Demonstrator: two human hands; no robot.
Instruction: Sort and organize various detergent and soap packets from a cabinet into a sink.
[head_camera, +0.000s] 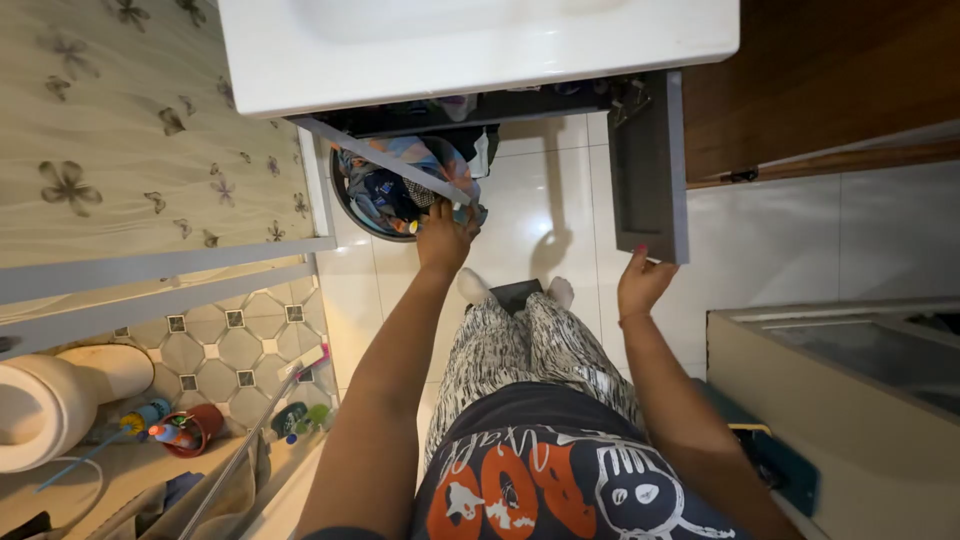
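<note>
Left hand: the left hand (443, 232) is up at the edge of the left grey cabinet door (385, 160), fingers curled onto its lower corner, so it's gripping the door.
Right hand: the right hand (640, 283) sits right at the bottom edge of the right grey cabinet door (650, 165), fingertips touching it. Can't really tell if it's a proper grip or just a touch, fingers look loosely bent.
Doors: both are swung open under the white glossy sink counter (480, 60); the right one sticks straight out toward the camera, the left one angles across the opening.
Inside the cabinet: a dark round laundry basket (350, 205) stuffed with mixed colourful clothes (390, 185), sitting just behind the left door and right next to the left hand.
Floor: shiny white tile floor (540, 210), with the person's feet in white socks near a small dark mat.
Off to the left: a floral-pattern shower screen (150, 130), part of a white toilet (50, 400), and a red round pot (195, 430) with brushes on patterned tiles.
Off to the right: a beige box-like unit (830, 400), well apart from the hands.
</note>
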